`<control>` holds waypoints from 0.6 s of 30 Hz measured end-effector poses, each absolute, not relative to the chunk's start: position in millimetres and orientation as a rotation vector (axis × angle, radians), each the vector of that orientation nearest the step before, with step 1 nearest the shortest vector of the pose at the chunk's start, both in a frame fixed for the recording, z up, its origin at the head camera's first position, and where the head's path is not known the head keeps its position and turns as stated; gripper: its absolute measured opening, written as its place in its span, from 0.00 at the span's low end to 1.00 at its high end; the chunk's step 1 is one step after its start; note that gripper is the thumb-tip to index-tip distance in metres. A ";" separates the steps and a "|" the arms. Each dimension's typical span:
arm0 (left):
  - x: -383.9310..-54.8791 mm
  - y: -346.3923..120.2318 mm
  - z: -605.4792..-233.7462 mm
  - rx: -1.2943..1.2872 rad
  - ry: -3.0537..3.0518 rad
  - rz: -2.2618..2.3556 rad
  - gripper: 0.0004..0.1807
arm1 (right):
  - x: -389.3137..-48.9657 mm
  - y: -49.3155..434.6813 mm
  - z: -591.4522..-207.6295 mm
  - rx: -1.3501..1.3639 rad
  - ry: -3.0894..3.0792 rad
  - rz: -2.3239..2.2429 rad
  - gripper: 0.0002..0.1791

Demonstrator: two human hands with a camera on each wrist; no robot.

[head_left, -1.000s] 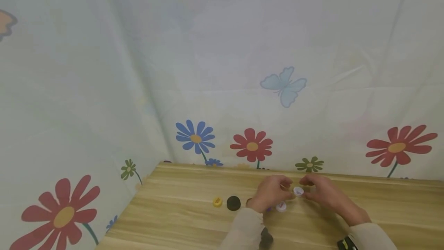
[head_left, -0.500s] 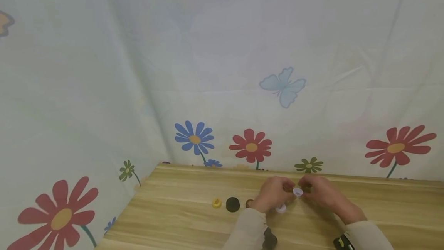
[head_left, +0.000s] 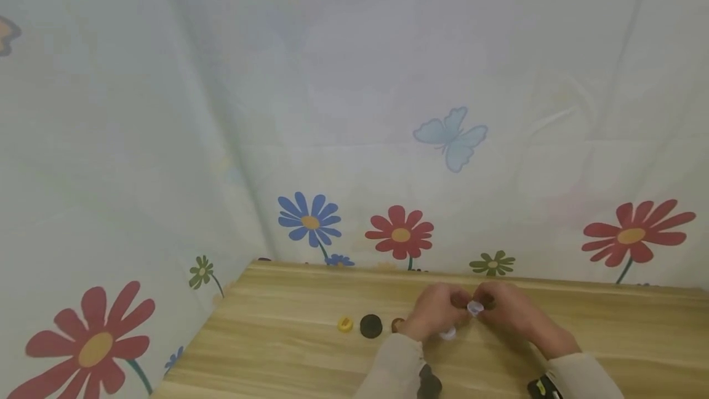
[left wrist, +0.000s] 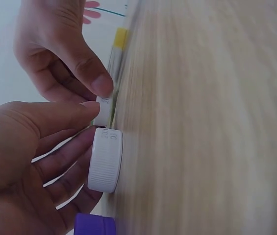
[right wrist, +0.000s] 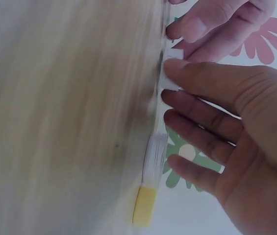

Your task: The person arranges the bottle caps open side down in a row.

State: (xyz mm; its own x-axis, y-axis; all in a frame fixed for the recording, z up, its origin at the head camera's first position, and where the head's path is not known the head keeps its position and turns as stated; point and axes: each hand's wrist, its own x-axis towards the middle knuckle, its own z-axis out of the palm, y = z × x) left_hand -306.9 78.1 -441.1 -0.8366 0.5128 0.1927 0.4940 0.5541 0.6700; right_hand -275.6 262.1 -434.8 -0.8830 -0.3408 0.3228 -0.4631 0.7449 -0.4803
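Note:
Both hands meet over the table at a small white bottle cap (head_left: pixel 474 308). My right hand (head_left: pixel 506 310) pinches it between thumb and forefinger, the other fingers spread below in the right wrist view. My left hand (head_left: pixel 434 311) has its thumb and fingertips on the opposite side of the cap. Just under the left hand sits a second, ribbed white cap (left wrist: pixel 105 159); beside it is a purple cap (left wrist: pixel 95 224). In the head view the left hand covers the purple cap and part of the ribbed one.
Left of the hands, a brown cap (head_left: pixel 397 325), a black cap (head_left: pixel 371 326) and a yellow cap (head_left: pixel 346 324) lie in a row. Beyond the right hand are a whitish ribbed piece (right wrist: pixel 154 159) and a yellow piece (right wrist: pixel 144 206). A flowered cloth (head_left: pixel 343 109) hangs behind the wooden table (head_left: pixel 288 350).
The two hands have drawn closer together around the small white cap, and their fingers now cover more of it. The caps on the table have stayed in place.

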 end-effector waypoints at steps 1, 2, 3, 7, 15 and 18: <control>-307.2 77.6 -440.8 0.900 2.746 1.177 0.10 | -275.1 261.9 -433.4 0.633 -2.734 0.843 0.09; -307.5 77.0 -440.4 0.910 2.745 1.183 0.10 | -274.7 261.6 -432.1 0.622 -2.734 0.849 0.08; -307.8 76.5 -440.2 0.921 2.744 1.192 0.11 | -274.3 261.6 -431.0 0.627 -2.727 0.854 0.08; -308.7 74.2 -439.0 0.955 2.719 1.253 0.11 | -271.3 262.7 -426.6 0.645 -2.698 0.909 0.07; -306.7 70.2 -436.3 0.982 2.800 1.266 0.09 | -263.9 265.0 -417.6 0.658 -2.685 1.014 0.04; -305.9 69.2 -434.2 0.983 2.789 1.304 0.08 | -262.5 263.8 -412.6 0.617 -2.693 1.047 0.06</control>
